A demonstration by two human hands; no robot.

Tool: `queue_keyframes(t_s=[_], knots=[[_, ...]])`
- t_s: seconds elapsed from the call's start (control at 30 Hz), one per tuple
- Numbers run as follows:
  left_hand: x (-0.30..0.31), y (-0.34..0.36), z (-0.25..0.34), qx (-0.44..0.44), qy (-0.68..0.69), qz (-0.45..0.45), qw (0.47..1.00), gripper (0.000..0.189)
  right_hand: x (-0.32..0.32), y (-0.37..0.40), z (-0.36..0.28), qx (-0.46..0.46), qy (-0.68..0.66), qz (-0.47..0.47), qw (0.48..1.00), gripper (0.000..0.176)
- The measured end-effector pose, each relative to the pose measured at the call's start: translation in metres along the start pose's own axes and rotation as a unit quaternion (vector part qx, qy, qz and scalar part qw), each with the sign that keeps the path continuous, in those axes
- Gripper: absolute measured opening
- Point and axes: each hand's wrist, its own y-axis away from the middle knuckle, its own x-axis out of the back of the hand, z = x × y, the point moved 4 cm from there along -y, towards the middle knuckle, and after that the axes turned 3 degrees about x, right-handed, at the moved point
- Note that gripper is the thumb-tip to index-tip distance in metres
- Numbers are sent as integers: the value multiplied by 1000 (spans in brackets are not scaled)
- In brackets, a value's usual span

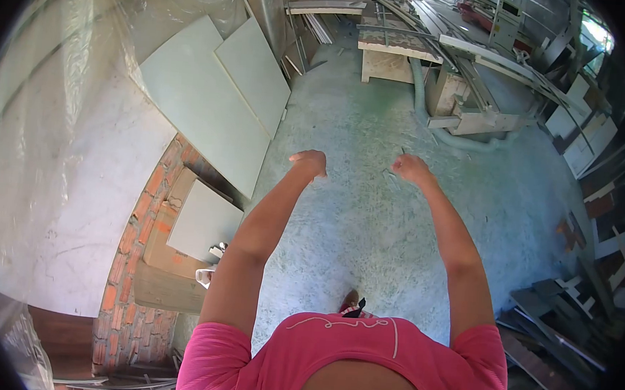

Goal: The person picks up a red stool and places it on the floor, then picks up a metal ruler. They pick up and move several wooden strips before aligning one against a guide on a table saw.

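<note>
Both of my arms reach forward over the floor, apart from each other. My left hand (309, 161) is bent at the wrist, with its fingers partly spread and nothing visible in it. To its right, my right hand (412, 169) has its fingers curled in, and no object shows in it. Neither hand touches anything around it. The greenish concrete floor (354, 220) lies below them. Pale panels (207, 101) lean at the left, nearest to my left hand.
A smaller white board (204, 220) leans against a brick wall (126, 269). Ahead stand a low wooden bench (387, 66) and a machine with long strips (481, 122), with a grey hose (419, 94) beside it. Offcuts (542, 327) are piled at the right.
</note>
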Motion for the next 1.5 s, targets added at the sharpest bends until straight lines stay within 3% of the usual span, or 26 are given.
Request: queue_keyframes(t_s=[0.2,0.43,0.57,0.67,0.7,0.77,0.9,0.97,1.1,1.23,1.3,1.4,1.47,1.5], knots=[[28,-97,-10,38,3,-73,997,26,-2,-128,-27,115,-11,-31,993,30],[62,-219,-35,44,10,-75,996,25,4,-249,-57,122,-35,-83,988,28],[69,-325,-45,30,57,-119,991,20,-20,-347,-36,128,-49,-146,980,28],[103,-412,-43,-6,44,-132,990,24,3,-415,-23,147,-7,-187,971,29],[109,-429,-41,-2,37,-141,989,25,7,-437,-16,143,-6,-190,971,29],[118,-484,-36,-10,47,-147,988,25,12,-472,12,48,-103,-168,979,28],[129,-553,-23,-38,39,-167,985,25,10,-534,52,25,-150,-142,978,26],[143,-577,-26,-62,38,-162,984,26,8,-558,70,-27,-144,-191,971,28],[161,-644,-26,-97,53,-163,980,30,0,-605,100,-83,-204,-156,963,27],[140,-745,-39,-92,53,-202,974,32,-37,-685,136,-84,-234,-191,950,29],[88,-824,-50,-157,52,-263,950,36,-64,-730,158,-68,-261,-228,936,29],[102,-826,-62,-102,132,-262,951,44,-73,-785,166,-24,-266,-203,942,28],[113,-839,-67,-90,131,-282,946,49,-58,-793,165,-113,-353,-196,908,29],[126,-847,-68,-72,138,-287,945,55,-56,-807,168,-114,-357,-201,905,29]])
